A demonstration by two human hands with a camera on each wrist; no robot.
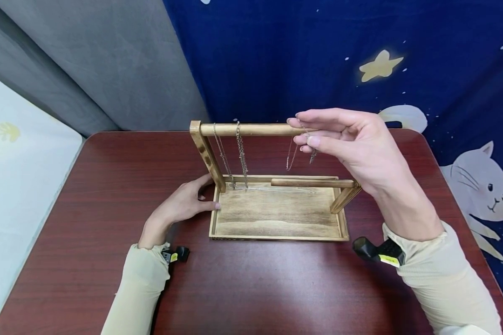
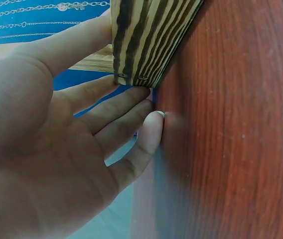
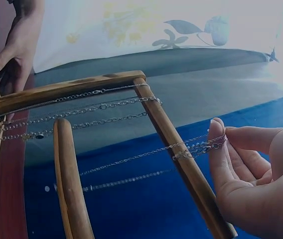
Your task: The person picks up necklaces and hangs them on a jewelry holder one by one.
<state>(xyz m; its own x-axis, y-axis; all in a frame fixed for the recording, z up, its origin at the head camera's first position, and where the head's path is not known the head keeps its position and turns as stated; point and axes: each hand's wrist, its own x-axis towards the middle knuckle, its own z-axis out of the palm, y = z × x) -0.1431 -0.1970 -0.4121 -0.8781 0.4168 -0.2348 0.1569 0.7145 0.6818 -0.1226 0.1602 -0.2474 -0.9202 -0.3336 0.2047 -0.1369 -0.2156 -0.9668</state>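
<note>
Already, chains hang left on the rod; your right hand pinches another necklace just beside it, seemingly not yet settled, while your left hand, fingers fairly straight, rests against the tray

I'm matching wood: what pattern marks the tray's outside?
The tray's outside: dark stripes on tan, clearest in the left wrist view.

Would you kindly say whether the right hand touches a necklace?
Touching: the right wrist view shows the right hand pinching the necklace beside the wooden rod.
</note>
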